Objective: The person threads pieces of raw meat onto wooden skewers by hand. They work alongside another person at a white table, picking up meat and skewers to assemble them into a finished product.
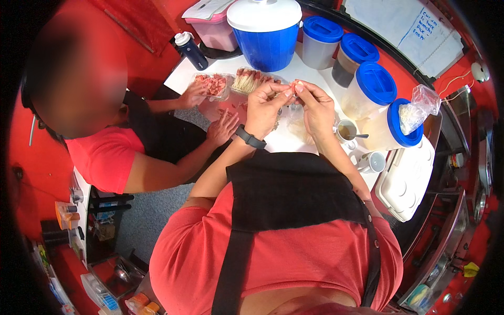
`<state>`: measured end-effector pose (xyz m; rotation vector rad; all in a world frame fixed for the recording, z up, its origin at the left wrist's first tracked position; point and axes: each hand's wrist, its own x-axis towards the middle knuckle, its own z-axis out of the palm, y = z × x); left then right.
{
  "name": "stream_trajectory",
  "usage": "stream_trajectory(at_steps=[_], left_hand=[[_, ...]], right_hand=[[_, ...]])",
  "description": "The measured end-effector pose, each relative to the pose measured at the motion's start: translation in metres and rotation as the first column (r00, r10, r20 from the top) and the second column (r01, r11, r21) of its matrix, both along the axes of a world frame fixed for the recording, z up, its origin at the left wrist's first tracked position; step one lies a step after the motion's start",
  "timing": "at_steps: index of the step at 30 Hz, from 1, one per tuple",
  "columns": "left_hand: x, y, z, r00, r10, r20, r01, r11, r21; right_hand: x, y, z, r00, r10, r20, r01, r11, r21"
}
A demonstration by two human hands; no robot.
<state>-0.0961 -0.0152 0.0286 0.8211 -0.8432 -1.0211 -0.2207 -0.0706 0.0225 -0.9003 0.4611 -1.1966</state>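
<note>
My left hand [264,105] and my right hand [318,105] meet above the white table [285,146]. Their fingertips pinch a small red-and-pale piece of food [294,85], mostly hidden by the fingers. Just beyond my left hand is a clear plastic tray of skewers or sticks topped with meat-wrapped bundles [250,80]; which of these they are, I cannot tell. Left of that, another clear tray holds pink sliced meat [214,84]. Beneath my hands lies a clear plastic bag [300,128] with pale contents.
A co-worker's hands [222,128] work close on the left. At the back stand a blue bucket [264,47] and several blue-lidded containers [374,84]. Mugs [372,162], one cup with a spoon [346,130], and a white cooler lid [409,177] line the right.
</note>
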Motion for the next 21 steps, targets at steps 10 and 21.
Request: stream_trajectory(at_steps=[10,21], left_hand=[[0.014,0.01,-0.007,0.992,-0.003,-0.127,0.005,1.0,0.014],[0.033,0.037,0.003,0.959,0.157,0.234,-0.171,0.984,0.044]], right_hand=[[0.014,0.004,-0.012,0.989,0.145,-0.002,-0.145,0.988,-0.054],[0.014,-0.011,-0.003,0.861,0.474,-0.185,-0.494,0.866,-0.08]])
